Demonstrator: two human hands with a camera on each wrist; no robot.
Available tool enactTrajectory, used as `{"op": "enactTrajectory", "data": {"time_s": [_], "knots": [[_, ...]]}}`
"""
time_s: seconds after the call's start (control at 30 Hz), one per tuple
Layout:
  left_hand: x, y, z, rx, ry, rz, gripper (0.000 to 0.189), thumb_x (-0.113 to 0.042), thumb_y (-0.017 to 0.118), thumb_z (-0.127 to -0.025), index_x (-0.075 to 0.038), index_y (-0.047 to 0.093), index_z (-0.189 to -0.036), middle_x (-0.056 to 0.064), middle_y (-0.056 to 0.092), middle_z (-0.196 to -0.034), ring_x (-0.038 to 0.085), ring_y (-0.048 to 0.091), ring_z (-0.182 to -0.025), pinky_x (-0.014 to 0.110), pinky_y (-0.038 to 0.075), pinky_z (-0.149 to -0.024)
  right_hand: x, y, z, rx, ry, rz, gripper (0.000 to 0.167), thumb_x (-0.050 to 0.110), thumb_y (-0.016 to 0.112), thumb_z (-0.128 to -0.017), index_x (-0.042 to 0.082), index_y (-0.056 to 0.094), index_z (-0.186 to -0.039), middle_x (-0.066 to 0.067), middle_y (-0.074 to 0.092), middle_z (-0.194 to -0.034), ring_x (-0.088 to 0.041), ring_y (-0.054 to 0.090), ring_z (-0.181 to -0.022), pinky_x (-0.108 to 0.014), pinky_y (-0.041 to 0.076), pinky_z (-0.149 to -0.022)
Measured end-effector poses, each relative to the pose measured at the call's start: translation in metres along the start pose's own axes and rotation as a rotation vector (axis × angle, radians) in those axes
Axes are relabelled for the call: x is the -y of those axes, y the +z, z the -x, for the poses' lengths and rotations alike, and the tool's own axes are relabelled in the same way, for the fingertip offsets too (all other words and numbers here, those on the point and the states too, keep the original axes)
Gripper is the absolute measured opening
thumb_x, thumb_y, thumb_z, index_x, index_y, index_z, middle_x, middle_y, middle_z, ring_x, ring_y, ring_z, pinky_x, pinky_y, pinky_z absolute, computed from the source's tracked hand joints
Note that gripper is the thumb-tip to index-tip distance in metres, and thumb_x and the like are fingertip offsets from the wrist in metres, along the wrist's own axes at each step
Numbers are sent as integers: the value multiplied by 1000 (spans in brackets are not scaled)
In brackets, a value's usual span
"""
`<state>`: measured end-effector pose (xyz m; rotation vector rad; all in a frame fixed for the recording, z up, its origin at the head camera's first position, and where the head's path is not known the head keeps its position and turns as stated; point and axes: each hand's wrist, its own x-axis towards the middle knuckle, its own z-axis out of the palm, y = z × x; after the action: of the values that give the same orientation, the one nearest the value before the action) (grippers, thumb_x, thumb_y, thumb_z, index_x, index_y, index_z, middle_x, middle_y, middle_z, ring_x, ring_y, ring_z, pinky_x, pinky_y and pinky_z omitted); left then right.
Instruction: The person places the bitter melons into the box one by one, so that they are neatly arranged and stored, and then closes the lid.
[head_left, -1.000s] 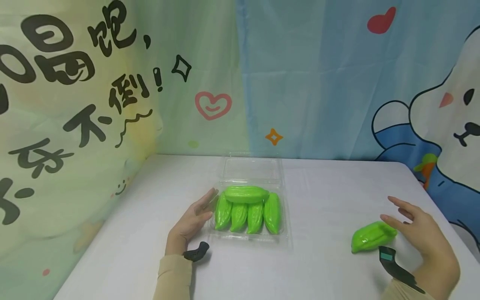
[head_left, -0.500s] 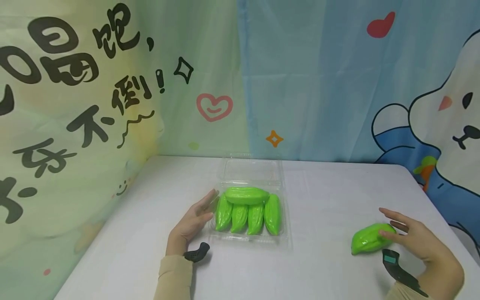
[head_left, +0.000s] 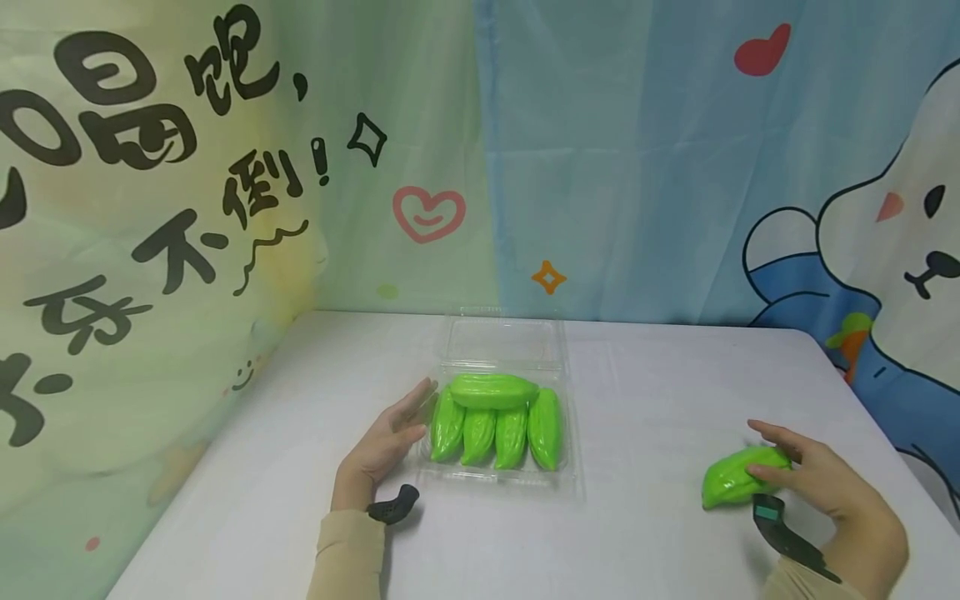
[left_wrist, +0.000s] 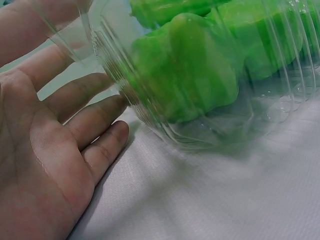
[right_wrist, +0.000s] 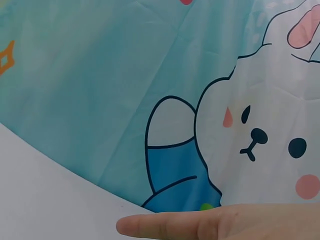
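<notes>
My left hand (head_left: 382,446) stands with extended fingers at the left side of a clear plastic clamshell box (head_left: 498,477). In the left wrist view its fingertips (left_wrist: 120,131) touch or nearly touch the box's ribbed wall. Several glossy green ridged toy fruits (head_left: 545,429) lie inside, one crosswise on top (head_left: 491,390) at the back. On the table at the right rests another green toy fruit (head_left: 738,477). My right hand (head_left: 825,483) straddles its right end, thumb on the near side and index finger stretched past the far side; the other fingers are mostly hidden.
The box's transparent lid (head_left: 504,340) lies folded back toward the curtain. A white cloth covers the table (head_left: 637,400). Behind hangs a printed curtain (head_left: 637,167) with a cartoon bear (head_left: 892,250). Each wrist wears a black camera mount (head_left: 393,506).
My right hand has come down and leftward, its thumb now over the loose green toy fruit. The left hand and box have stayed in place.
</notes>
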<state>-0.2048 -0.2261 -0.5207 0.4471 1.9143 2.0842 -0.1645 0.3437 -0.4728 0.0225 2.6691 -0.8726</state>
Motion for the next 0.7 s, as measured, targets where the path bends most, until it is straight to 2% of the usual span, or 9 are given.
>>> {"op": "enactTrajectory", "data": {"time_s": [0.27, 0.53, 0.7], "knots": [[1, -1, 0, -3, -6, -1, 78, -15, 68, -86, -25, 26, -151, -1, 22, -158, 22, 17, -147, 45, 8, -120, 2, 0, -3, 23, 27, -34, 92, 58, 53, -89, 0, 16, -149, -42, 12, -145, -62, 17, -124, -78, 24, -90], [3, -1, -1, -10, -8, -1, 77, -14, 67, -86, -25, 26, -151, -2, 23, -158, 22, 18, -147, 43, 8, -120, 7, 0, -5, 29, 31, -26, 79, 55, 46, -94, -4, 29, -144, -43, 18, -143, -62, 21, -123, -75, 32, -89], [3, -1, -2, -17, -12, 10, 77, -16, 68, -86, -24, 27, -150, -2, 24, -158, 22, 17, -147, 43, 7, -120, 10, 0, -3, 34, 56, -39, 85, 59, 46, -92, -4, 26, -145, -43, 15, -144, -63, 18, -124, -77, 28, -91]]}}
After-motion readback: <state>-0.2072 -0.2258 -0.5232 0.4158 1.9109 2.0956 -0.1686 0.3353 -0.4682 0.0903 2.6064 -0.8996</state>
